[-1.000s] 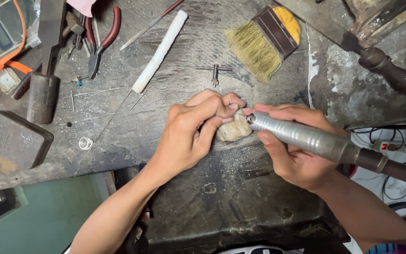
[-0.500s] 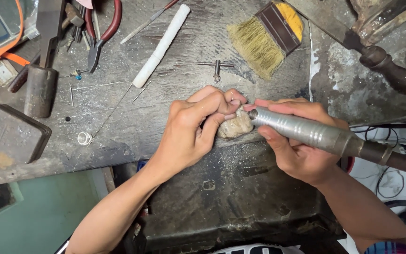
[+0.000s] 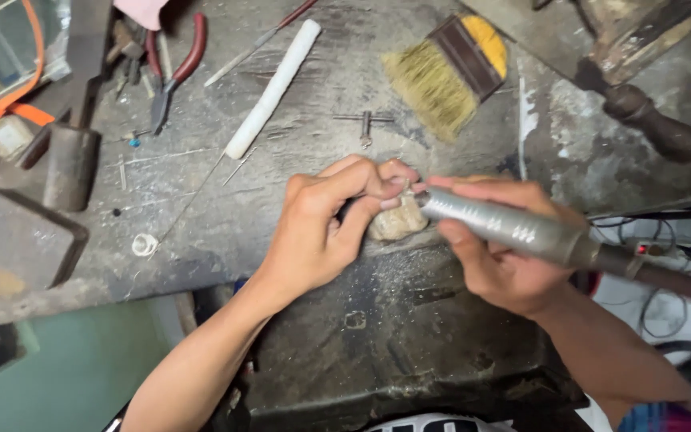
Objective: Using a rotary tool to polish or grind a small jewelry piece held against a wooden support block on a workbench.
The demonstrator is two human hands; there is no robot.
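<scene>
Bare bench (image 3: pixel 297 200) left of hands; brush (image 3: pixel 441 76), white rod (image 3: pixel 273 88) behind

Small tan lumpy piece (image 3: pixel 397 222) pinched at bench edge, touching tip of grey ribbed rotary handpiece (image 3: pixel 505 226), lying near-horizontal.

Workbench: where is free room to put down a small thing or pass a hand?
One bare patch lies between the white rod, the small T-shaped key and the left hand. Another lies between the white ring and the left hand. The top left, near the pliers and hammer, is crowded.
</scene>
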